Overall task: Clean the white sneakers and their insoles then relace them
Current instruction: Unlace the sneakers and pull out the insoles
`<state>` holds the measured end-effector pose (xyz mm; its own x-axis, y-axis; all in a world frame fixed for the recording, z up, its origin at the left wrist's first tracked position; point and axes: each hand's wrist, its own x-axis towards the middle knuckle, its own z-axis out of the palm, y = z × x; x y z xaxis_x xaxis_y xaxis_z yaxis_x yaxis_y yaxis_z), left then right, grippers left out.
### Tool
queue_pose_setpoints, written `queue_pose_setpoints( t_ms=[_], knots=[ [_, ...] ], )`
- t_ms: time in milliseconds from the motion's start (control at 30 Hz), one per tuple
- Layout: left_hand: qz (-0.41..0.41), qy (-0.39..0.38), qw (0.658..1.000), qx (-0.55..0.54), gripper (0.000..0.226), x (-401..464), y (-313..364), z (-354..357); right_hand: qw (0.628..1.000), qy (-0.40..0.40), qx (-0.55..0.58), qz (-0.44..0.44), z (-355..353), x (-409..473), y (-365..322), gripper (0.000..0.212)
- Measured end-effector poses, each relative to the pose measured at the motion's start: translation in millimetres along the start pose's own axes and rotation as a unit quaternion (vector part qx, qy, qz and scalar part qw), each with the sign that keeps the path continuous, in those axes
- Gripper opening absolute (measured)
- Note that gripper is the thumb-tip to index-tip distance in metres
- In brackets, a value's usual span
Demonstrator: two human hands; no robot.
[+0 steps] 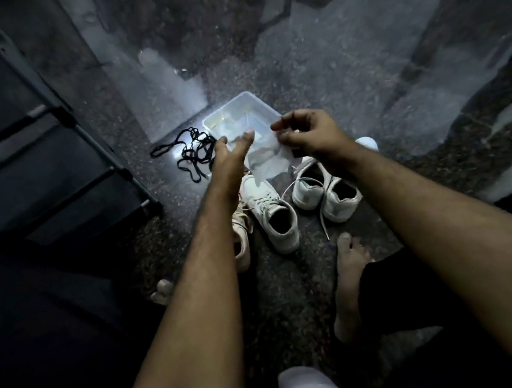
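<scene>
Hands meet over the clear plastic tub (253,102): right hand (308,133) pinches a thin white wet cloth (268,161), left hand (230,154) spreads straight fingers against it. Limp and probably slippery, best gripped by corners. White leather sneakers (273,214) lie just below.

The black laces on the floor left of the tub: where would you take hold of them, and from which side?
Judging by how they lie, pinch the dense tangle of the black laces from straight above. The loops pile up there beside the plastic tub, so one pinch should gather most strands. The thin loop trailing left is a poorer hold. The left hand hovers nearest.
</scene>
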<state>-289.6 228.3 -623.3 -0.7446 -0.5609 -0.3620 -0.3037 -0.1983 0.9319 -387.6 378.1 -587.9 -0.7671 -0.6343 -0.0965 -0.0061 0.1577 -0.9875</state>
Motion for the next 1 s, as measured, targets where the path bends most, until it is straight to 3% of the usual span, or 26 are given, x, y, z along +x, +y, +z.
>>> queue_pose_setpoints(
  t_ms=[133,200,333,400,467,533,600,700,767,867,933,1000],
  knots=[
    [0.028,-0.080,0.996,-0.037,0.100,-20,2,-6,1.000,-0.013,-0.010,-0.012,2,-14,-32,0.016],
    [0.031,-0.117,0.990,-0.069,0.091,-24,5,-10,0.999,0.012,-0.018,-0.023,3,-17,-44,0.017],
    [0.073,-0.132,0.982,-0.116,0.021,-33,20,-14,0.982,0.093,-0.139,-0.085,2,-14,-67,0.019],
    [0.080,-0.113,0.980,-0.145,0.004,-36,32,-14,0.944,0.107,-0.294,-0.102,0,-12,-73,0.020],
    [0.096,-0.079,0.978,-0.169,0.004,-37,41,-16,0.884,0.131,-0.436,-0.105,4,-17,-72,0.027],
    [0.120,-0.060,0.976,-0.169,0.007,-36,47,-18,0.857,0.172,-0.463,-0.146,17,-27,-75,0.028],
    [0.128,-0.055,0.981,-0.134,0.007,-38,50,-21,0.830,0.195,-0.451,-0.265,35,-37,-81,0.023],
    [0.131,-0.052,0.985,-0.097,0.012,-40,52,-24,0.776,0.124,-0.473,-0.398,55,-45,-87,0.020],
    [0.096,-0.063,0.981,-0.156,0.014,-43,57,-25,0.798,0.055,-0.475,-0.366,58,-42,-77,0.027],
    [0.000,-0.092,0.967,-0.236,0.040,-48,66,-27,0.856,-0.046,-0.440,-0.266,53,-39,-62,0.049],
    [0.018,-0.058,0.987,-0.148,0.046,-45,66,-29,0.859,-0.032,-0.456,-0.232,49,-37,-57,0.040],
    [0.100,0.003,0.995,-0.015,0.039,-42,64,-30,0.867,0.010,-0.455,-0.203,44,-31,-55,0.023]
  ],
)
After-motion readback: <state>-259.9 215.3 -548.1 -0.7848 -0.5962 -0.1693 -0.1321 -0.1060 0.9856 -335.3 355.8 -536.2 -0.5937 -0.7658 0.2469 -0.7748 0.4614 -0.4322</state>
